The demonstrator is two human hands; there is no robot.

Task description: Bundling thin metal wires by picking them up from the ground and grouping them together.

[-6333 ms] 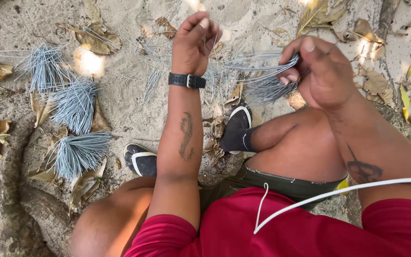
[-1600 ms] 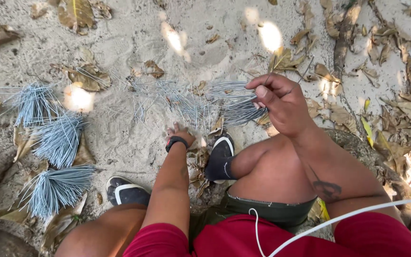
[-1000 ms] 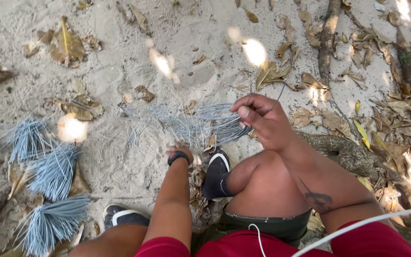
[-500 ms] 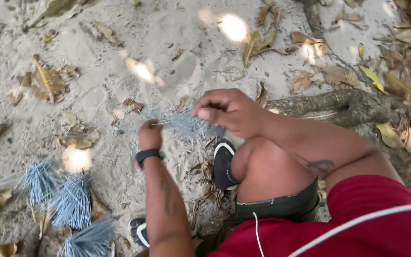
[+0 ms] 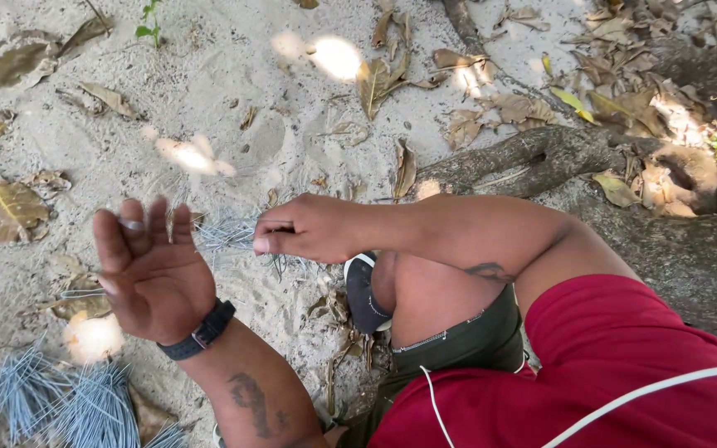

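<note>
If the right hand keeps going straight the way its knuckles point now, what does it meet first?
Probably the loose grey sticks on the sand just ahead of the right hand. Beyond them the raised left hand sits in that line, though depth between them is unclear.

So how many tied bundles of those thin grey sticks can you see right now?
2, maybe 3. Both bundles lie at the bottom-left, below the left hand. A third may sit at the frame edge, cut off. Loose sticks by the right hand aren't bundled.

1. The sticks were pale blue-grey.
2. The shirt was red.
3. The shorts were olive green.
4. The watch was black.
5. The sand was light grey, the leaves brown.
</note>
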